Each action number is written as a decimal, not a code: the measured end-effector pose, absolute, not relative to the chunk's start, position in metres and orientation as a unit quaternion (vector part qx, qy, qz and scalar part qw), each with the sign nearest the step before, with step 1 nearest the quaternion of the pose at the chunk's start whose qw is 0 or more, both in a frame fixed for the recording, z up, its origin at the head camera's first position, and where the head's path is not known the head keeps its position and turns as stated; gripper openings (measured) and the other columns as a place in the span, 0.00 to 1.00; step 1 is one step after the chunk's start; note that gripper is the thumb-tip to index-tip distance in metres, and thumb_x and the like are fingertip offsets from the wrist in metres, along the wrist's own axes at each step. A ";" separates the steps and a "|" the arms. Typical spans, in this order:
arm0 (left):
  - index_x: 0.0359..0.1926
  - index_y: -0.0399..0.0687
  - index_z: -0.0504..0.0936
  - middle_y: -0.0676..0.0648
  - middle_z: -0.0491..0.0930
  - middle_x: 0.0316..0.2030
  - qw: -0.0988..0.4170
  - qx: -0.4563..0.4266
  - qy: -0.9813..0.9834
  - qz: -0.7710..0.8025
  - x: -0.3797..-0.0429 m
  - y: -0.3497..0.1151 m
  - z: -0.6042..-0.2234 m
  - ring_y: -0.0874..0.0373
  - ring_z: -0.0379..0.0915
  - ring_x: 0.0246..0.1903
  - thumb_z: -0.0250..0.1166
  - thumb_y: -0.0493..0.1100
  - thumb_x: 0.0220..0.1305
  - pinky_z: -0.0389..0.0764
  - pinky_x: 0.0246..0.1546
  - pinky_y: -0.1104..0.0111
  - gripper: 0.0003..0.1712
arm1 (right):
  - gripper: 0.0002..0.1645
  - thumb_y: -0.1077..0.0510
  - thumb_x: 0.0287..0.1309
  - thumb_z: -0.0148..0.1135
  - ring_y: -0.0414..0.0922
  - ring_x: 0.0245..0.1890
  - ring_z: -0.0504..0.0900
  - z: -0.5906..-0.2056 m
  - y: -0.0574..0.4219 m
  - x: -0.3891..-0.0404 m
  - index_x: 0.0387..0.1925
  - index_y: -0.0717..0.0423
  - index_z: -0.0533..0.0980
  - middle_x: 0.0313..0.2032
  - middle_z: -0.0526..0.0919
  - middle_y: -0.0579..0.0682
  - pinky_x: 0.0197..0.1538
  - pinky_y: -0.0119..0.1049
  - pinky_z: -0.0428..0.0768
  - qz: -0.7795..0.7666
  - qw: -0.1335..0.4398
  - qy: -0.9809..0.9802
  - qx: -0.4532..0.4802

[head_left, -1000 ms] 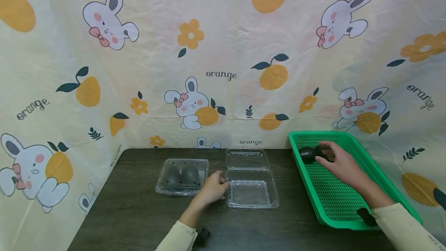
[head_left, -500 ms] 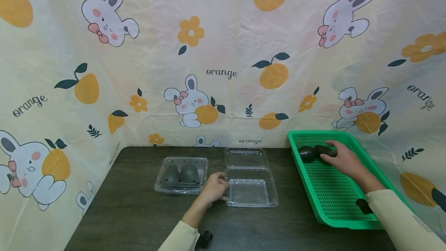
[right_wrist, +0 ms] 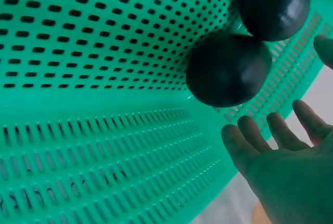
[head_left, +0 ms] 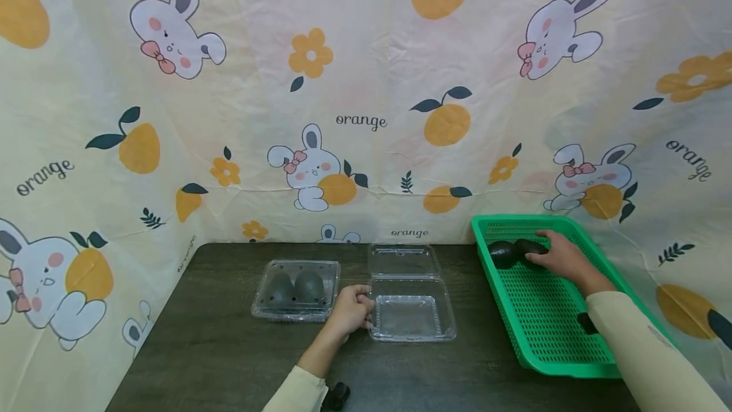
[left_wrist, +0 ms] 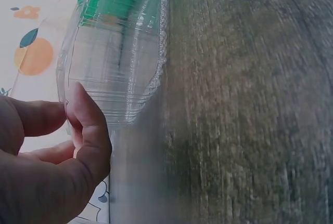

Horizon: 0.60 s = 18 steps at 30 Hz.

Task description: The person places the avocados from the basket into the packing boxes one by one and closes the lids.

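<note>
My left hand [head_left: 350, 310] pinches the left rim of an open clear plastic clamshell box [head_left: 408, 320] between thumb and fingers. Its lid [head_left: 405, 261] lies folded back toward the patterned cloth. Inside a green slotted basket [head_left: 543, 310] lie two smooth, dark egg-shaped things, perhaps avocados: one dark oval [right_wrist: 278, 5] and another dark oval [right_wrist: 229, 70], touching each other. My right hand [head_left: 566, 258] is over the basket's far part, beside the right-hand oval. In the right wrist view, the fingers of this hand [right_wrist: 294, 164] are spread and apart from both ovals.
A closed clear clamshell [head_left: 297, 307] with two dark ovals stands left of my left hand. The dark wood-grain table [head_left: 217, 361] carries everything. Behind it hangs a cloth [head_left: 389, 164] printed with rabbits and oranges. The basket's raised walls surround my right hand.
Within the basket, my right hand has shifted slightly right, off the right-hand oval, which shows more now. My left hand stays at the open clamshell's rim. Both ovals remain in the basket.
</note>
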<state>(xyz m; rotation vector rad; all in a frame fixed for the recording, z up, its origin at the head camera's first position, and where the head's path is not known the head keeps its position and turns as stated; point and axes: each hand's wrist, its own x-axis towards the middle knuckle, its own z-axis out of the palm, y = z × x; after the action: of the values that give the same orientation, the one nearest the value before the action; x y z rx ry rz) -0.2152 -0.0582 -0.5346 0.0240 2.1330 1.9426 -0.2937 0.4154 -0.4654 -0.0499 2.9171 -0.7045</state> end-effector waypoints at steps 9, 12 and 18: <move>0.65 0.16 0.67 0.49 0.71 0.29 0.139 0.012 0.723 0.677 -0.217 -0.061 -0.538 0.61 0.70 0.22 0.54 0.24 0.69 0.80 0.18 0.75 0.25 | 0.51 0.49 0.68 0.65 0.81 0.66 0.58 -0.478 0.421 -0.305 0.74 0.80 0.51 0.69 0.54 0.83 0.62 0.75 0.69 -0.250 0.084 0.965 -0.007; 0.65 0.16 0.67 0.48 0.71 0.30 0.144 0.013 0.719 0.680 -0.218 -0.061 -0.538 0.61 0.70 0.22 0.53 0.24 0.69 0.81 0.19 0.75 0.25 | 0.52 0.49 0.68 0.65 0.81 0.65 0.60 -0.484 0.426 -0.305 0.73 0.81 0.50 0.68 0.55 0.84 0.61 0.75 0.69 -0.253 0.093 0.963 -0.001; 0.65 0.17 0.66 0.47 0.72 0.30 0.150 0.004 0.716 0.682 -0.219 -0.059 -0.540 0.60 0.70 0.23 0.54 0.24 0.69 0.81 0.19 0.74 0.25 | 0.54 0.46 0.71 0.61 0.81 0.64 0.60 -0.492 0.434 -0.309 0.74 0.82 0.47 0.68 0.53 0.85 0.61 0.74 0.70 -0.284 0.114 0.952 0.025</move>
<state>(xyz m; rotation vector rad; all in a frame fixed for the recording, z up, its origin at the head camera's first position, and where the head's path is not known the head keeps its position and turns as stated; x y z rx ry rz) -0.2193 -0.0593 -0.5401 0.0102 2.0573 1.9581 -0.3088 0.4340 -0.4921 0.0728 2.7909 -0.8339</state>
